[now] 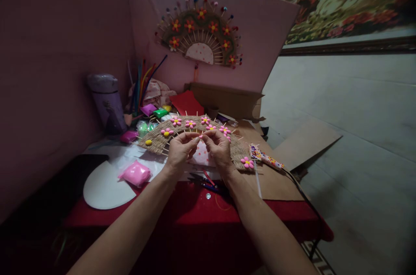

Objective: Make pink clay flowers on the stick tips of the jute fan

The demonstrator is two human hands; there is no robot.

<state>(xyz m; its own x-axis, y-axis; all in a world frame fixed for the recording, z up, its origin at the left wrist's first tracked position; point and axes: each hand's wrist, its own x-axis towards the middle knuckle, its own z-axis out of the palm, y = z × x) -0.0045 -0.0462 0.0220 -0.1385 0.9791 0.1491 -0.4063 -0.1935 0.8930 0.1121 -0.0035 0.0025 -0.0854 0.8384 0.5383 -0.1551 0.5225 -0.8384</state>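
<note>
My left hand (182, 148) and my right hand (218, 147) meet fingertip to fingertip, pinching a small bit of pink clay (200, 137) between them. Just behind them lies a fan-shaped piece wrapped in brown twine (156, 140), with thin sticks poking out along its curve. Pink clay flowers (190, 124) with yellow centres sit along the band. At its left end a lone yellow clay disc (148, 142) has no petals round it. Part of the fan's dotted white centre (202, 154) shows between my wrists; my hands hide the rest.
A pink clay packet (135, 173) and a white card piece (107, 188) lie left. Dark-handled scissors (208, 185) rest below my hands. A patterned glue gun (266, 157) lies on cardboard (279, 186) at right. A purple bottle (107, 104) stands back left; a finished fan (199, 34) hangs behind.
</note>
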